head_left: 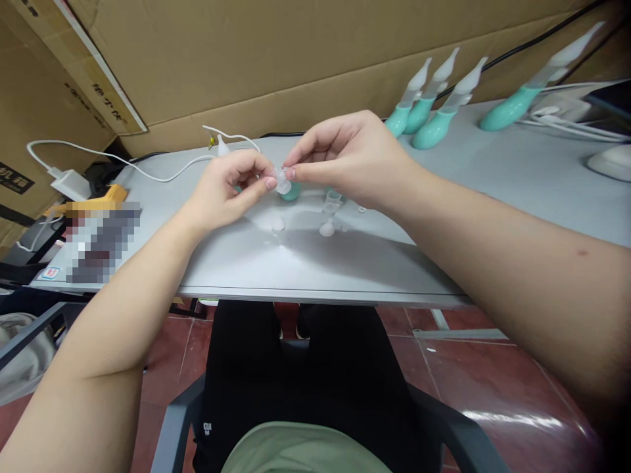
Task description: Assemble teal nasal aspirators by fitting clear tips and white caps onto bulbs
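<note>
Over the table, my left hand (234, 184) pinches a small clear plastic piece (282, 182) between thumb and fingertips. My right hand (357, 154) meets it from the other side, thumb and forefinger closed at the top of the same piece. Just behind the piece a teal bulb (291, 192) shows in part. A clear plastic tube part (332, 201) stands on the table below my right hand. Two small white domed parts (327, 228) lie closer to me, and a tiny white ring (362, 209) is off to the right. A white tip (223, 146) pokes up behind my left hand.
Several teal bulb nasal aspirators (436, 129) with white tips stand at the back right. White cables and a charger (71, 185) lie at the left, beside a yellow object (114, 196) and a blurred-out patch. Cardboard (256, 66) walls the table's back.
</note>
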Motion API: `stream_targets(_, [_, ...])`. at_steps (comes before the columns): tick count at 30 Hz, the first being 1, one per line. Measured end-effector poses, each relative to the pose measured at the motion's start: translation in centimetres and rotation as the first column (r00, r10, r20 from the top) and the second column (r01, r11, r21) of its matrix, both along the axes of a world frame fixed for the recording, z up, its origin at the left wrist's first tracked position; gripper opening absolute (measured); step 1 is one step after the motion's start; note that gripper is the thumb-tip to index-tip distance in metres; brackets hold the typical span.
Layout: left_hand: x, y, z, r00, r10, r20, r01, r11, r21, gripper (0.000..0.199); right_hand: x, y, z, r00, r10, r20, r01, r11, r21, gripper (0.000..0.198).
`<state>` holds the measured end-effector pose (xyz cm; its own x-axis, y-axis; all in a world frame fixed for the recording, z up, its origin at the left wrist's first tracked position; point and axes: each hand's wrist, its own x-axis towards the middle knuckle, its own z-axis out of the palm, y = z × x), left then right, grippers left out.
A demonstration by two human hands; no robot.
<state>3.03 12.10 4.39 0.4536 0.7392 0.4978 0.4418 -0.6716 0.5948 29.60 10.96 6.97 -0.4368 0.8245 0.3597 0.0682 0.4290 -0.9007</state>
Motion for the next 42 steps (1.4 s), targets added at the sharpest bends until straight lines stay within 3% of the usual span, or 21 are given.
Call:
stream_targets(10, [0.46, -0.09, 0.00, 0.995, 0.005, 0.095, 0.002, 0.997, -0.079, 0.089, -0.23, 0.17, -0.57, 1.000, 0.013, -0.013, -0.012, 0.997, 0.082, 0.014])
stream_targets(18, [0.57, 0.46, 0.01, 0.995, -0.011, 0.102, 0.021, 0.994, -0.104, 0.084, -0.05, -0.32, -0.38, 0.999, -0.031, -0.023, 0.033, 0.997, 0.076, 0.016])
stream_targets(26, [0.77, 0.47, -0.08, 0.979, -0.064, 0.194, 0.109, 0.966, -0.233, 0.076, -0.06, 0.14, -0.92, 0.998, -0.045, -0.033, 0.047, 0.997, 0.059, 0.013])
stream_targets(36, [0.52, 0.54, 0.12, 0.985, -0.043, 0.170, 0.080, 0.974, -0.213, 0.081, 0.10, -0.49, -0.08, 0.990, -0.114, 0.081, 0.104, 0.987, 0.125, 0.012])
stream_targets(42, [0.29, 0.72, -0.25, 0.997, -0.028, 0.078, 0.038, 0.992, -0.124, 0.084, -0.39, -0.52, -0.37, 0.998, -0.065, -0.007, 0.066, 0.995, 0.080, 0.023])
